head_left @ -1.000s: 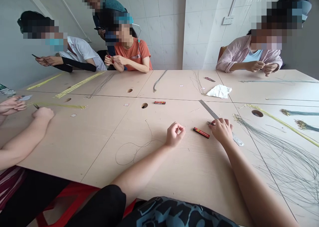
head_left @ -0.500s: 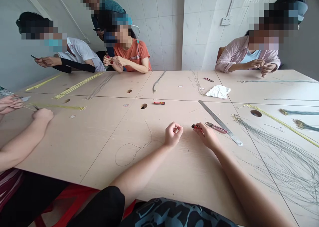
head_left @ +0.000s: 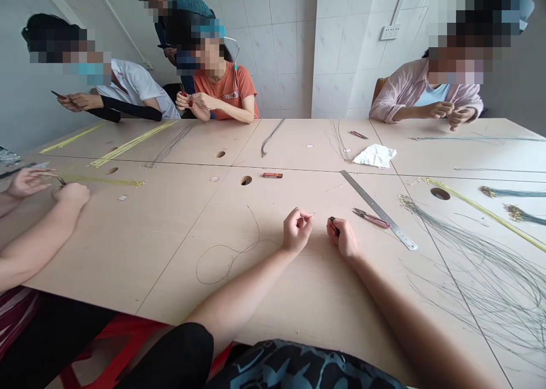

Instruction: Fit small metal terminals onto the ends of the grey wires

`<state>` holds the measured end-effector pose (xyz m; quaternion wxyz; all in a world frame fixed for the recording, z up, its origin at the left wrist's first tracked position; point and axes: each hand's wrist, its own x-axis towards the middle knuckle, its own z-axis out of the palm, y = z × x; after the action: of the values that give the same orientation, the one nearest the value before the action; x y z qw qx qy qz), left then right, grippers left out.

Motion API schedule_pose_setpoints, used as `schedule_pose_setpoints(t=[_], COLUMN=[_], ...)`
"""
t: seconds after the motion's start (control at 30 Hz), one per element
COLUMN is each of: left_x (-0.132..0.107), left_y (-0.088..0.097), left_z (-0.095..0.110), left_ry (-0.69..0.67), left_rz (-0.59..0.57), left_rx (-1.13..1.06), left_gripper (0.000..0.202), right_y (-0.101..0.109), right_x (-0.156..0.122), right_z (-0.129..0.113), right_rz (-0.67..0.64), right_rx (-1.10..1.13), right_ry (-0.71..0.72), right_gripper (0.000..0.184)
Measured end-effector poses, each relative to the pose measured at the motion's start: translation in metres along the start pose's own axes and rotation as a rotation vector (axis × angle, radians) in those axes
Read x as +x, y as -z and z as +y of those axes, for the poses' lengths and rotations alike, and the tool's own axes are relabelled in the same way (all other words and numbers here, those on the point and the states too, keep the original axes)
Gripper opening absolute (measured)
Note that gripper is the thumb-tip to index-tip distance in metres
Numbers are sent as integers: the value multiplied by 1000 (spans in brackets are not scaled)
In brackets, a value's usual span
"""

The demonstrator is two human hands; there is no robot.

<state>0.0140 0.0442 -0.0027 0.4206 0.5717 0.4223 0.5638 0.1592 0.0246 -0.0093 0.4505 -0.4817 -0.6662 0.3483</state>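
My left hand [head_left: 297,231] is closed in a pinch on a thin dark cord [head_left: 239,254], which trails away to the left in loose loops on the table. A tiny end of it shows at the fingertips. Just to the right, my right hand [head_left: 343,236] is wrapped round a small lighter [head_left: 335,227]; its black end shows between thumb and fingers, and the rest is hidden. Pink-handled thread snips [head_left: 372,218] lie beyond my right hand, next to a steel ruler [head_left: 377,209].
A bundle of dark cords [head_left: 473,252] spreads at the right, beside yellow cords [head_left: 486,207]. A small red-and-black pack [head_left: 272,176], table holes [head_left: 246,180] and a crumpled white cloth [head_left: 375,156] are farther off. A co-worker's hands [head_left: 70,193] work at the left; other people sit opposite.
My right hand has picked up the lighter beside the snips and turned upright, its fingers now curled round it. My left hand has barely moved. The co-worker's hands at the left have shifted apart.
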Motion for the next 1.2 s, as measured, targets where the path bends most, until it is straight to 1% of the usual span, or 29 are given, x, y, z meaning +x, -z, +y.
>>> schedule_pose_setpoints(t=[0.13, 0.3, 0.5, 0.77, 1.0, 1.2], left_x=[-3, -8, -12, -12, -10, -10], left_y=[-2, -7, -9, -8, -7, -7], left_z=[2, 4, 5, 3, 0, 2], left_ry=[-38, -82, -112, -163, -288, -292], left_rz=[2, 62, 48, 23, 21, 21], left_rx=[1, 23, 62, 109, 155, 166], left_gripper=[27, 25, 24, 21, 21, 24], right_y=[-4, -8, -8, -10, -10, -10], right_x=[0, 3, 2, 1, 2, 3], right_z=[0, -4, -9, -8, -10, -15], right_rz=[45, 88, 71, 62, 52, 53], right_rx=[95, 113, 70, 32, 29, 19], right_ry=[-69, -124, -141, -140, -168, -190], right_gripper=[37, 37, 36, 34, 28, 27])
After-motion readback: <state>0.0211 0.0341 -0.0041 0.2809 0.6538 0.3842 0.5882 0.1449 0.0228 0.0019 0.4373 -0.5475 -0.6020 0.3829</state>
